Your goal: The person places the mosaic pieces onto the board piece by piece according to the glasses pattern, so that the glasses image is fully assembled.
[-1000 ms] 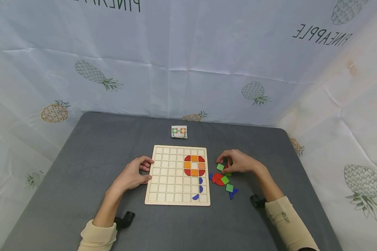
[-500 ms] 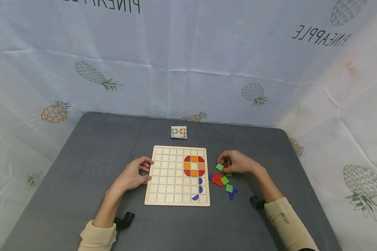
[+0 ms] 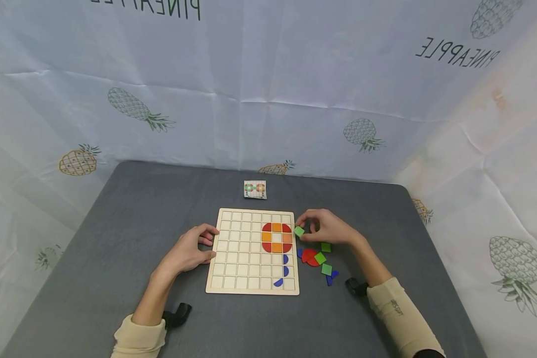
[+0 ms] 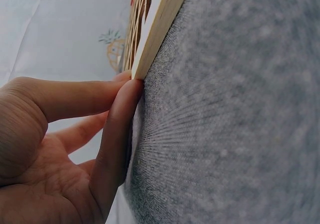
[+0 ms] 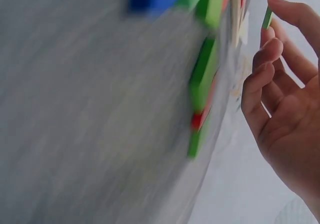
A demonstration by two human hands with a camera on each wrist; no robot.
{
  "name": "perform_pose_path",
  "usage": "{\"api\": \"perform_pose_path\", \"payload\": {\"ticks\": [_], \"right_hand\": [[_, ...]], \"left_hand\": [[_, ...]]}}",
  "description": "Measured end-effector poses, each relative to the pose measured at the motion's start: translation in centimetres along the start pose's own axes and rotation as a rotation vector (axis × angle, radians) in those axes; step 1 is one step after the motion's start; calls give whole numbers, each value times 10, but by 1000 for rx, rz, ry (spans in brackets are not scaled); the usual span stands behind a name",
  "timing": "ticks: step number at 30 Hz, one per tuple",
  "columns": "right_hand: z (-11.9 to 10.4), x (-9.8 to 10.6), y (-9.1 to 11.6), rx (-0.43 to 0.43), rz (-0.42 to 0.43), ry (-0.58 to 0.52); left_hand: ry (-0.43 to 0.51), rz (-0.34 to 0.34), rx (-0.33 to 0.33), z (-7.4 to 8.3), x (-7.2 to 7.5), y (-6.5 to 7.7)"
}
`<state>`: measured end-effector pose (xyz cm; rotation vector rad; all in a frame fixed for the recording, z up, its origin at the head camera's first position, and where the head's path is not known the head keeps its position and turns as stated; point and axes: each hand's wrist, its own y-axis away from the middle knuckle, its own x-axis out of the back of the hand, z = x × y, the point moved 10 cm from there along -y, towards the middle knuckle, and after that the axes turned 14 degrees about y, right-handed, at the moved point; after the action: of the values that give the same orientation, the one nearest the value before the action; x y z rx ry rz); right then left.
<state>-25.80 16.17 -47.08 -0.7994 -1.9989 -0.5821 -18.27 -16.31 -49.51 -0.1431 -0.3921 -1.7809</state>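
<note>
You've got a flat green square tile (image 3: 299,231) pinched in your right hand (image 3: 324,227), right of frame centre. Your left hand (image 3: 189,249) just loosely touches the pale wooden gridded board (image 3: 241,246), lower middle.

Head camera: set high over the near side of the grey table (image 3: 246,328), facing forward and down; widest and farthest view, taking in both hands, the gridded board (image 3: 241,248) and the printed cloth (image 3: 295,59) behind. Left wrist camera: low, very close, turned sideways, tabletop at right; faces the left hand (image 3: 190,248) at the board's edge, shared with the head view. Right wrist camera: low, close, turned sideways, tabletop at left; shares the right hand (image 3: 326,227) and its green tile (image 3: 299,231) with the head view.
</note>
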Motion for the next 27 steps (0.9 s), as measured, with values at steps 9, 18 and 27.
{"api": "perform_pose_path", "payload": {"ticks": [9,18,27], "right_hand": [[-40,-18,-40,35,-38,24],[-76,-37,-73,135,-105,111],[-91,-50,-87,168,-155,191]], "left_hand": [[3,0,15,-2,-1,0],[0,4,27,-1,-1,0],[6,1,26,-2,-1,-1]]}}
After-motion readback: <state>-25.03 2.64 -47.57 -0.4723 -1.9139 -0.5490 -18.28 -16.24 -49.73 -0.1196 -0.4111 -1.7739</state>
